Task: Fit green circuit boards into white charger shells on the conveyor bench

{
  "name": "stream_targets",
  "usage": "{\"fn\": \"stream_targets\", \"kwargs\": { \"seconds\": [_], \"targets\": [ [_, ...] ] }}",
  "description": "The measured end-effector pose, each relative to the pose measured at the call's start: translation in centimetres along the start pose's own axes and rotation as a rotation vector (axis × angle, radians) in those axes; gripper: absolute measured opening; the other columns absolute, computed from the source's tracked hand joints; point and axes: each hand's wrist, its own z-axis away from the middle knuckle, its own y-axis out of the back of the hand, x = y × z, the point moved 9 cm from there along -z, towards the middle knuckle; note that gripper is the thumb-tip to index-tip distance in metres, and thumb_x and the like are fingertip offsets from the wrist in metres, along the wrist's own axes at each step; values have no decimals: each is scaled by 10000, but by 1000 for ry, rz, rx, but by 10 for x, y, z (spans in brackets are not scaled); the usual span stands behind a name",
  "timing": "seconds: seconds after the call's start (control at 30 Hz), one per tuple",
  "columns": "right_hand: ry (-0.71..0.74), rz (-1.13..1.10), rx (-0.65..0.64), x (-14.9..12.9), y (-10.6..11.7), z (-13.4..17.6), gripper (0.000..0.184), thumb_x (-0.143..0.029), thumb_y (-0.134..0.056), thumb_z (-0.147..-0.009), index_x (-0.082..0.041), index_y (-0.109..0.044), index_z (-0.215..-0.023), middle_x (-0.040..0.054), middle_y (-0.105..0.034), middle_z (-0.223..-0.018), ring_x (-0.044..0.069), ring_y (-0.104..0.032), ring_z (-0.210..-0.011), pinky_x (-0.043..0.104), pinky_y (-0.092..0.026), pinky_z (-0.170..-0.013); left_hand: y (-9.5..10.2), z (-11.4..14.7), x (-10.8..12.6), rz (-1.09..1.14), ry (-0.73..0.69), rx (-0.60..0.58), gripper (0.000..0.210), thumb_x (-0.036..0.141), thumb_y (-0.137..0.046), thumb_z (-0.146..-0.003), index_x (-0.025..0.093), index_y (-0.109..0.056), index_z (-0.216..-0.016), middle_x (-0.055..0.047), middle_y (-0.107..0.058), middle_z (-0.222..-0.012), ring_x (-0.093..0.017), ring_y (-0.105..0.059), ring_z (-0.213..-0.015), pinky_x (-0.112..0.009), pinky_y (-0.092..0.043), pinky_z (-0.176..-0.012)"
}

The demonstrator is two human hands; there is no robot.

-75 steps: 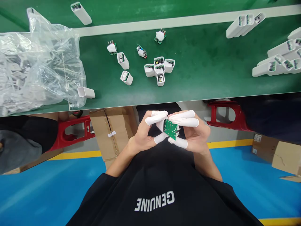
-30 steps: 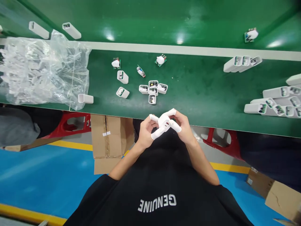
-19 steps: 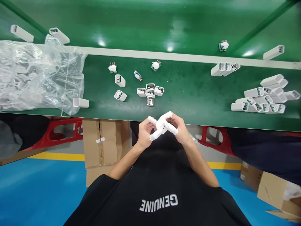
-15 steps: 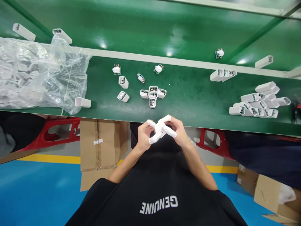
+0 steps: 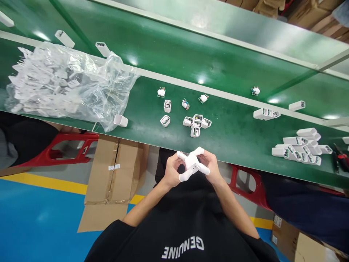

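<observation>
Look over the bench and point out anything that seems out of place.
One white plastic housing sits by the clear plastic bag, apart from the rest: it looks hollow, whereas circuit boards show inside the clustered housings. The held housing shows no visible fault, and I see no spill.

Between the fingers (image 5: 204,169), a white block (image 5: 192,161) fills the gap. Just ahead of them is a thin strip of bare table (image 5: 188,142), then five cases (image 5: 197,124) block the way. To the fingers' right, there is lots of room until a pile (image 5: 302,147). To their left, there is room until a lone case (image 5: 121,120) and a bag (image 5: 79,87). Farther ahead, three boards (image 5: 185,104) get in the way.
</observation>
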Motion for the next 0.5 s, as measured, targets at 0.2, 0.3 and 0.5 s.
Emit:
{"fn": "stream_targets", "kwargs": {
  "seconds": [0.2,0.3,0.5],
  "targets": [
    [285,205,302,-60,97,-64,440,-445,-1008,-822,-269,-822,-1179,72,-821,-1129,275,-806,-981,474,-699,-921,9,-14,-3,-58,70,-75,682,484,-973,-851,214,-644,-1384,-72,-799,-1106,-188,-808,-842,-321,-688,-794],
    [391,611,510,-80,161,-147,467,-409,-972,-845,-208,-787,-1224,97,-801,-1163,261,-797,-985,480,-690,-967,-1,-30,16,-143,16,-122,460,454,-897,-957,193,-699,-1279,-75,-802,-1045,-173,-795,-822,-320,-685,-813],
    [92,1322,595,-46,229,-315,515,-280,-919,-870,-65,-758,-1309,250,-720,-1356,277,-729,-1213,429,-544,-1126,-100,-62,154,-294,-608,-457,341,448,-952,-941,244,-765,-1140,-17,-761,-867,-166,-735,-711,-301,-650,-668]
  ]
}}
